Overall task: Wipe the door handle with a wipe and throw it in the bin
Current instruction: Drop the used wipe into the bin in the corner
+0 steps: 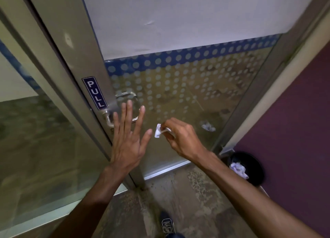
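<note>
bin [250, 168] right of door handle [123, 111]

A dark blue sticker [94, 93] reading "PULL" in white, letters stacked, stands on the metal door frame [75, 62], just up-left of the left hand [127, 141]

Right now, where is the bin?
The round black bin sits on the floor at lower right of the head view, against the purple wall, beside the door frame's foot, with crumpled paper inside.

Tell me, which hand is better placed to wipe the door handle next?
The right hand: it already pinches the wipe, beside the door handle. The left hand is open and empty, spread in front of the handle.
</note>
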`<state>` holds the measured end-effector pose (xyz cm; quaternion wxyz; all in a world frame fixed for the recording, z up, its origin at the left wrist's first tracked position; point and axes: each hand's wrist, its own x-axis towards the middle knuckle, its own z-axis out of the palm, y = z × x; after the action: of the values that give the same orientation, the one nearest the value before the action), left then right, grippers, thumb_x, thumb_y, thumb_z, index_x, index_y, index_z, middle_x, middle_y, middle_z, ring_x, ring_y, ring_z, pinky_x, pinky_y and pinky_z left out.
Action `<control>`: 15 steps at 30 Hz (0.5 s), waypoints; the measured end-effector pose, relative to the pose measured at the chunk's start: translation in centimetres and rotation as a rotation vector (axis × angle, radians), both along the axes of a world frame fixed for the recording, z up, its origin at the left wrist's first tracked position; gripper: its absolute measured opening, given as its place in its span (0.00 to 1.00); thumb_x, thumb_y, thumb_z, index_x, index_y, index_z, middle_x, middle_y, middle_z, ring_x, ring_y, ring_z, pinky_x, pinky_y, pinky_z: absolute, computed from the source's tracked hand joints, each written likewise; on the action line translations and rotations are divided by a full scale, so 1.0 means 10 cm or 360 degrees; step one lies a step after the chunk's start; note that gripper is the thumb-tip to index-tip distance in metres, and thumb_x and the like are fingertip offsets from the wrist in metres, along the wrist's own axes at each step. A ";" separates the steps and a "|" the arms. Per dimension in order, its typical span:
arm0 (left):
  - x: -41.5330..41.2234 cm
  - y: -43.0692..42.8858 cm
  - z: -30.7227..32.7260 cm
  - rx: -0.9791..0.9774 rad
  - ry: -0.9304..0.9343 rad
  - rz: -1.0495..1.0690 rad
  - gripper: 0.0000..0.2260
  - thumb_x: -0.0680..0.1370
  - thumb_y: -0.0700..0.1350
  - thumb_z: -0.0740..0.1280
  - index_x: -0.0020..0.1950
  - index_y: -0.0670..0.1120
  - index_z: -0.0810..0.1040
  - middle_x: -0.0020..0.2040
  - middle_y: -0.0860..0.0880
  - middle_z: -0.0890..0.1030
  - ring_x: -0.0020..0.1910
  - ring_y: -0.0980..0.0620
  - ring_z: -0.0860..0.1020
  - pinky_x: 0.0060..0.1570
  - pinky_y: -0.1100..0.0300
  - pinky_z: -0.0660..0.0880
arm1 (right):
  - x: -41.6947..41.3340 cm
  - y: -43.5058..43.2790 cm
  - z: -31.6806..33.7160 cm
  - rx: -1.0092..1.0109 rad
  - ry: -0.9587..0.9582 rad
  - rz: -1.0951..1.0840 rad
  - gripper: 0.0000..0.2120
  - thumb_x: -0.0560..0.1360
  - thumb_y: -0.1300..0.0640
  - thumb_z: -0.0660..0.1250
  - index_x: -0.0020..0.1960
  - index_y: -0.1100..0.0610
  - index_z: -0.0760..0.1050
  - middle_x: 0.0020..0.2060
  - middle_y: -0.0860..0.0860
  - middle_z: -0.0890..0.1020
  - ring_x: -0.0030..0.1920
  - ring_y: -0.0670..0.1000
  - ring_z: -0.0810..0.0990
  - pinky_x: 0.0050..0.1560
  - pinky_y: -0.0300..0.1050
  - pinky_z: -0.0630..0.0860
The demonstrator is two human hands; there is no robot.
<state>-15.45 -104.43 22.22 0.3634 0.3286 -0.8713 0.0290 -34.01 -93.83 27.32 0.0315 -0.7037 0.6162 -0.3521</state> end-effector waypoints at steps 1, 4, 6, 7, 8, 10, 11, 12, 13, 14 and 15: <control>-0.04 0.06 -0.01 0.0033 -0.0004 -0.0040 0.30 0.88 0.60 0.51 0.87 0.49 0.51 0.87 0.44 0.43 0.87 0.43 0.44 0.84 0.42 0.41 | -0.02 0.09 -0.01 0.0007 -0.0012 -0.0034 0.09 0.73 0.72 0.70 0.49 0.61 0.80 0.43 0.55 0.81 0.42 0.59 0.81 0.40 0.54 0.78; -0.18 0.22 -0.05 0.0125 -0.0027 -0.0162 0.30 0.88 0.60 0.52 0.87 0.50 0.50 0.87 0.39 0.48 0.87 0.44 0.43 0.85 0.44 0.40 | -0.13 0.33 -0.08 -0.0004 -0.0045 -0.0165 0.08 0.73 0.72 0.70 0.49 0.63 0.80 0.43 0.56 0.80 0.40 0.59 0.80 0.39 0.54 0.78; -0.31 0.34 -0.09 0.0165 -0.0040 -0.0259 0.31 0.87 0.60 0.53 0.87 0.51 0.48 0.87 0.38 0.47 0.87 0.42 0.45 0.85 0.43 0.41 | -0.23 0.50 -0.14 0.0006 -0.0066 -0.0243 0.07 0.73 0.72 0.70 0.48 0.63 0.79 0.42 0.55 0.80 0.40 0.58 0.80 0.39 0.54 0.78; -0.39 0.40 -0.10 0.0179 -0.0049 -0.0309 0.31 0.87 0.59 0.54 0.87 0.52 0.47 0.87 0.38 0.47 0.87 0.42 0.45 0.85 0.42 0.42 | -0.29 0.59 -0.17 0.0011 -0.0077 -0.0279 0.08 0.73 0.72 0.70 0.48 0.62 0.79 0.42 0.55 0.80 0.40 0.58 0.80 0.40 0.55 0.78; -0.47 0.46 -0.13 0.0196 -0.0061 -0.0355 0.31 0.87 0.58 0.55 0.87 0.52 0.47 0.87 0.39 0.46 0.87 0.41 0.46 0.84 0.40 0.43 | -0.35 0.68 -0.21 0.0018 -0.0083 -0.0317 0.08 0.73 0.72 0.69 0.48 0.62 0.79 0.42 0.55 0.80 0.41 0.58 0.80 0.40 0.55 0.78; -0.65 0.59 -0.17 0.0241 -0.0092 -0.0430 0.32 0.86 0.58 0.57 0.87 0.53 0.46 0.87 0.40 0.45 0.87 0.41 0.45 0.84 0.37 0.44 | -0.49 0.86 -0.28 0.0029 -0.0083 -0.0405 0.09 0.73 0.72 0.69 0.49 0.62 0.79 0.43 0.55 0.81 0.42 0.57 0.81 0.42 0.55 0.78; -0.75 0.65 -0.18 0.0252 -0.0114 -0.0464 0.32 0.86 0.57 0.57 0.87 0.53 0.46 0.87 0.40 0.45 0.87 0.41 0.45 0.84 0.37 0.44 | -0.57 0.95 -0.32 0.0026 -0.0092 -0.0445 0.10 0.73 0.73 0.69 0.50 0.61 0.79 0.43 0.55 0.81 0.43 0.57 0.81 0.42 0.55 0.78; -0.86 0.70 -0.20 0.0258 -0.0137 -0.0498 0.32 0.86 0.57 0.57 0.87 0.53 0.47 0.87 0.40 0.45 0.87 0.41 0.45 0.84 0.37 0.44 | -0.66 1.04 -0.36 0.0022 -0.0109 -0.0475 0.10 0.72 0.73 0.68 0.50 0.61 0.79 0.43 0.54 0.81 0.42 0.57 0.81 0.42 0.54 0.78; -0.97 0.76 -0.22 0.0263 -0.0159 -0.0529 0.32 0.86 0.57 0.57 0.87 0.52 0.47 0.87 0.40 0.45 0.87 0.41 0.45 0.84 0.37 0.44 | -0.76 1.13 -0.40 0.0024 -0.0127 -0.0498 0.11 0.72 0.73 0.68 0.50 0.61 0.79 0.43 0.54 0.80 0.42 0.56 0.80 0.42 0.53 0.78; -1.10 0.81 -0.23 0.0271 -0.0181 -0.0556 0.32 0.86 0.57 0.57 0.87 0.52 0.47 0.87 0.40 0.45 0.87 0.41 0.45 0.84 0.37 0.44 | -0.86 1.23 -0.43 0.0027 -0.0138 -0.0521 0.11 0.72 0.73 0.68 0.51 0.61 0.79 0.42 0.54 0.80 0.41 0.55 0.79 0.41 0.51 0.77; -1.23 0.87 -0.25 0.0282 -0.0206 -0.0579 0.32 0.86 0.57 0.56 0.87 0.51 0.48 0.87 0.40 0.45 0.87 0.40 0.45 0.84 0.38 0.44 | -0.98 1.31 -0.47 0.0032 -0.0144 -0.0549 0.11 0.72 0.73 0.68 0.51 0.61 0.79 0.42 0.53 0.79 0.40 0.54 0.79 0.41 0.50 0.76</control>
<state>-27.71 -95.74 19.68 0.2756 0.1940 -0.9369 -0.0927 -43.81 -80.69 22.61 0.0054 -0.5708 0.7293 -0.3773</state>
